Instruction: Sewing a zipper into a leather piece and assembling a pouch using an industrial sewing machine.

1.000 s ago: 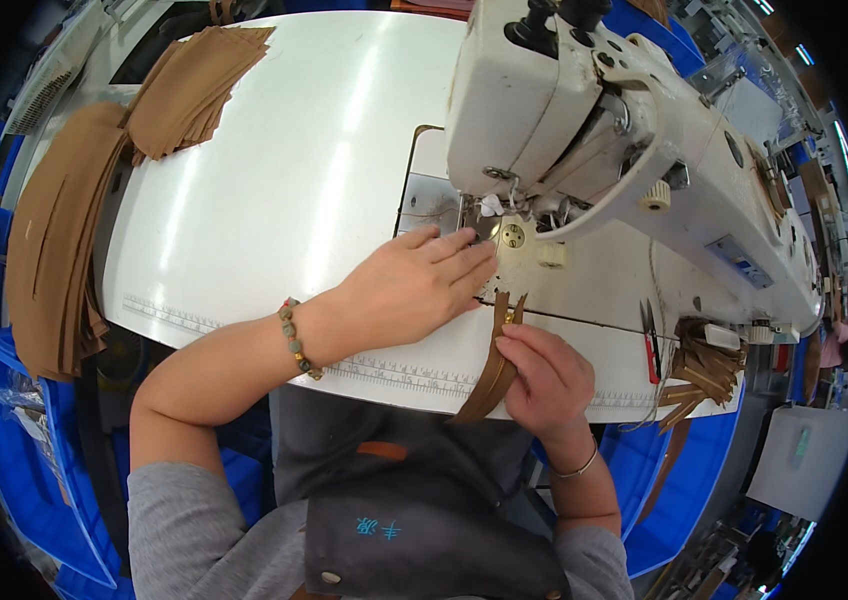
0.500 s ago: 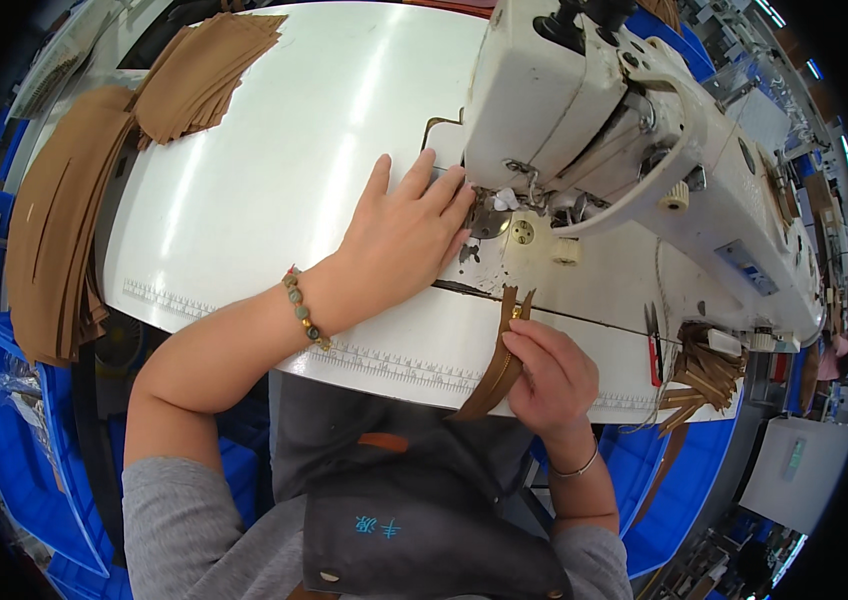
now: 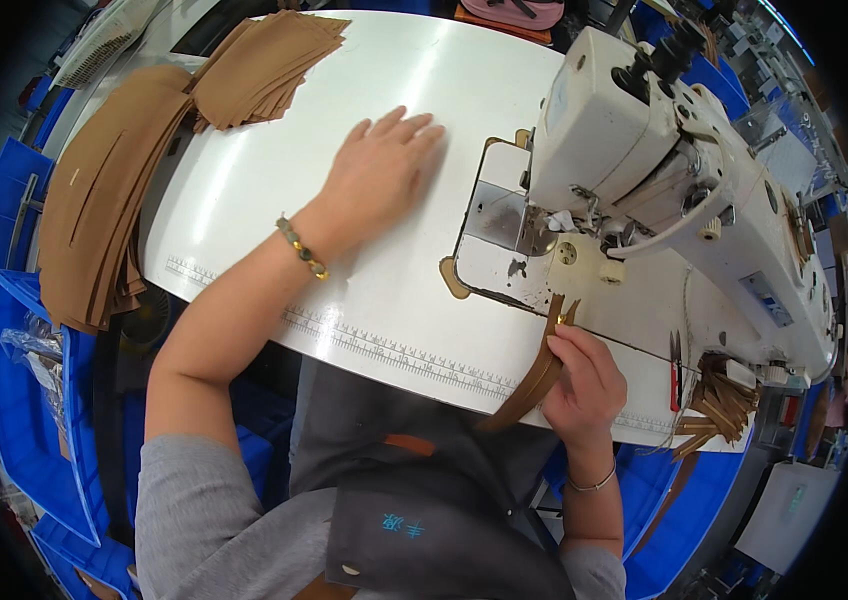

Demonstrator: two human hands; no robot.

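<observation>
Between the thumb and fingers of my right hand [image 3: 587, 385] is a brown zipper [image 3: 536, 380] with a gold-coloured slider near its upper end. Its lower end hangs past the table's front edge. My left hand [image 3: 376, 175] is over the white table [image 3: 274, 215], fingers stretched out, holding nothing. Whether its fingertips touch the surface I cannot tell. The white sewing machine [image 3: 634, 150] stands to the right of that hand. Its needle area and metal plate [image 3: 500, 213] lie between my two hands.
Brown cut pieces [image 3: 109, 195] hang in a stack over the table's left edge, with another fanned stack [image 3: 264, 70] behind. Red-handled snips [image 3: 675, 375] lie right of my right hand, beside a bundle of brown zippers [image 3: 719, 405]. Blue bins [image 3: 39, 430] stand below the table.
My left hand has moved away from the needle area, leftward across the table. My right hand still holds the zipper near the front edge. The whole view has shifted somewhat.
</observation>
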